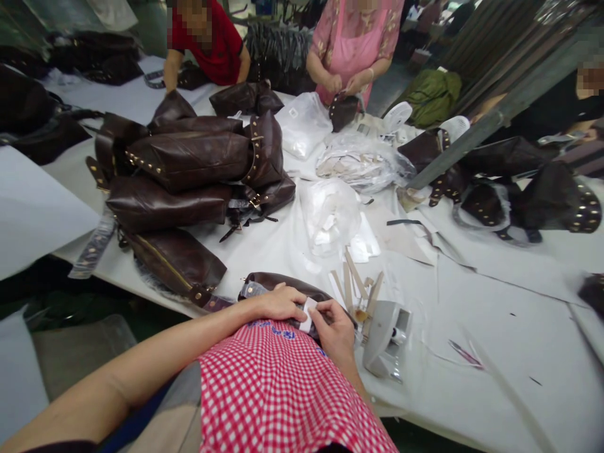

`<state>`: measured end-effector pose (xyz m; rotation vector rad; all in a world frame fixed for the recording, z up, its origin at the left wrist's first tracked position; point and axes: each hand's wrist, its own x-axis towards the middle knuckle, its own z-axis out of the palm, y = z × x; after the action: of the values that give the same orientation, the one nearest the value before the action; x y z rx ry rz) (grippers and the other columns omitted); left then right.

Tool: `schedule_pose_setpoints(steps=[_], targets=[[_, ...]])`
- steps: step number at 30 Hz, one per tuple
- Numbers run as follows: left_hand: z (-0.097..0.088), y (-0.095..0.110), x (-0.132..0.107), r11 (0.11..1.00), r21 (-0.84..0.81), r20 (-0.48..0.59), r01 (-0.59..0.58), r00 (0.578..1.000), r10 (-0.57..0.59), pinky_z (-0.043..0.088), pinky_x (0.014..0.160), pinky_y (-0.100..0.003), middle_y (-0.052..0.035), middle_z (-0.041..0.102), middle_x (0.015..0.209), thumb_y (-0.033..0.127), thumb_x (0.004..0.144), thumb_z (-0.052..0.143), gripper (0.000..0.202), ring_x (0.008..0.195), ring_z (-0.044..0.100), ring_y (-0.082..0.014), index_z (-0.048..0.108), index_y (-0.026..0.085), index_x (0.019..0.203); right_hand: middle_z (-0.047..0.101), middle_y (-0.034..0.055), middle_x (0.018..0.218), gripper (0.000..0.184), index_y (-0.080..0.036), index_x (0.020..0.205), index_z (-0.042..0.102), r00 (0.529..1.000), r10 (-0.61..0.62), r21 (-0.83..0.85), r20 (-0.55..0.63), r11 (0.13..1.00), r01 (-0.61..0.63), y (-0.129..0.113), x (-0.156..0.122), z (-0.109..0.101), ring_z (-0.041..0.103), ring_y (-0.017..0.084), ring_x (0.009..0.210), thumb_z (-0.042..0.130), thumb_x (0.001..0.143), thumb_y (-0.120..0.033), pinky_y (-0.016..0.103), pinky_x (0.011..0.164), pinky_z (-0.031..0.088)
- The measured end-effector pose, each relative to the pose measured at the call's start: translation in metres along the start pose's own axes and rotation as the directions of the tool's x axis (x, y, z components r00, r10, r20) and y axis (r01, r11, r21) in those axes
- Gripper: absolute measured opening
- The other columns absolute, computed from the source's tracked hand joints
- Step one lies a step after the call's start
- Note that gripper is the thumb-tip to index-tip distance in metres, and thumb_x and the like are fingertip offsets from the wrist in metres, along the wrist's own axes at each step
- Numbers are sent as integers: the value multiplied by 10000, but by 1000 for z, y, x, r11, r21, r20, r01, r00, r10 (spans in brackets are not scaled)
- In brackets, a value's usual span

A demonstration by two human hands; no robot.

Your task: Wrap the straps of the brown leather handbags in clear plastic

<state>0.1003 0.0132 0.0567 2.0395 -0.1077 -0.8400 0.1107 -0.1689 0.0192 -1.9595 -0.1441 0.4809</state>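
A dark brown leather handbag [292, 283] lies at the table's near edge, against the checked apron. A small white tag or strip [308, 313] is on it between my two hands. My left hand [283, 302] rests over the bag with bent fingers, its fingertips at the strip's left side. From the right, my right hand [336, 324] is closed, its thumb and finger pinching the strip's right edge. Part of the bag is hidden beneath my hands and the apron.
Several brown bags with gold studs [189, 157] are piled to the left. Clear plastic bags [330, 211] lie mid-table. Beside my right hand are flat sticks [352, 283], a grey-white device [382, 340] and snips [465, 353]. A metal post [500, 116] slants at right. Two co-workers handle bags opposite.
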Motion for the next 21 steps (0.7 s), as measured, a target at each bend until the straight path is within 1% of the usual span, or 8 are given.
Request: schedule_pose_setpoints(steps=[2,4,6,7,10,15,18,21], targets=[[2,2,1,1000,4,-22,-2,1000,2,168,1084,-465,24,674,845,294,768,534,140,977,556,-223,638,211,813,682,40,786,255,-185,857,650,996,-1,47,93,999,-3,-3,6,-5,613,193,714,629,746,-414,304,694,484],[4,4,1,1000,20,-49,-11,999,12,184,1074,-445,26,667,821,283,764,529,137,950,551,-214,637,208,802,693,42,821,251,-184,872,678,973,-24,19,231,1000,21,-7,15,-10,605,191,726,618,751,-396,296,687,470],[4,5,0,999,46,-68,-8,998,11,208,1060,-429,17,660,814,268,762,521,131,935,545,-210,629,204,798,666,16,725,235,-186,765,697,939,-31,-53,341,997,52,-11,23,-16,559,167,659,596,759,-398,267,617,426],[4,5,0,998,59,-71,-4,997,9,216,1055,-425,11,659,823,261,762,518,127,937,542,-209,623,204,806,625,0,645,254,-185,682,683,929,-28,-82,368,995,63,-14,26,-18,519,150,609,582,763,-404,254,572,389],[5,5,1,996,88,-55,12,998,-7,215,1061,-429,0,649,876,257,763,524,105,967,525,-208,590,205,825,498,-28,511,347,-183,528,602,911,-20,-111,411,991,72,-21,32,-23,417,119,530,545,774,-420,241,506,297],[8,0,4,994,90,-83,68,995,-60,182,1089,-451,10,575,875,283,756,561,125,951,497,-188,479,197,795,561,-27,567,272,-186,586,649,869,12,-35,494,999,5,-27,36,-26,442,123,551,558,735,-395,238,528,322],[9,1,4,995,37,-122,98,988,-93,132,1115,-468,38,526,818,270,735,584,183,874,504,-164,434,206,816,583,-22,562,231,-188,585,654,896,28,-37,442,999,-13,-24,38,-24,466,130,547,584,702,-375,245,541,334],[7,2,4,993,-3,-135,117,984,-116,96,1127,-485,52,521,814,263,725,591,238,842,514,-156,422,214,884,594,-23,565,197,-202,615,654,926,-7,-86,377,995,42,-18,37,-20,493,139,555,581,724,-348,252,559,349]])
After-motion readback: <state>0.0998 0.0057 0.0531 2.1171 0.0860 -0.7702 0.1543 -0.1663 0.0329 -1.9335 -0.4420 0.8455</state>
